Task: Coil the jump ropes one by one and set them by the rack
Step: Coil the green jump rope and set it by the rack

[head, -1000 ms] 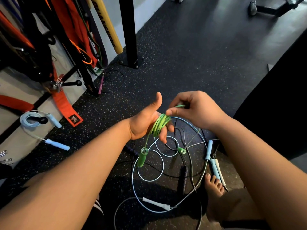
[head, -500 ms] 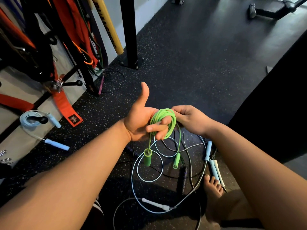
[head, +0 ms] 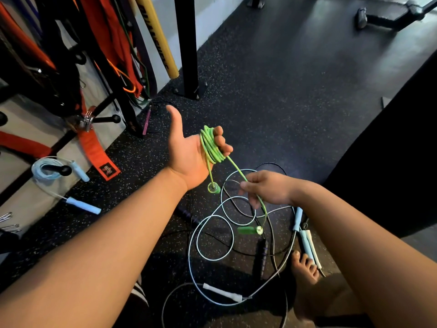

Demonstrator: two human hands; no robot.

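A green jump rope [head: 211,147] is wound in a coil round the curled fingers of my left hand [head: 189,152], palm up, thumb raised. One green handle [head: 214,187] hangs just below that hand. My right hand [head: 267,188] pinches the rope's free end lower down, and the other green handle [head: 249,230] dangles beneath it. A pale blue rope [head: 50,170] lies coiled by the rack [head: 71,95] at the left. More ropes, white [head: 214,235] and black [head: 259,255], lie tangled on the floor below my hands.
Orange straps and bands hang on the rack, with a yellow bar [head: 157,36] and a black post [head: 188,46] behind. My bare foot [head: 305,268] rests beside light blue handles [head: 305,240]. Dark speckled rubber floor [head: 283,91] stretches ahead; a bench base [head: 387,15] stands far right.
My right hand let go of the coil and dropped down to the rope's free end. My left hand lifted and turned palm up with the coil on its fingers.
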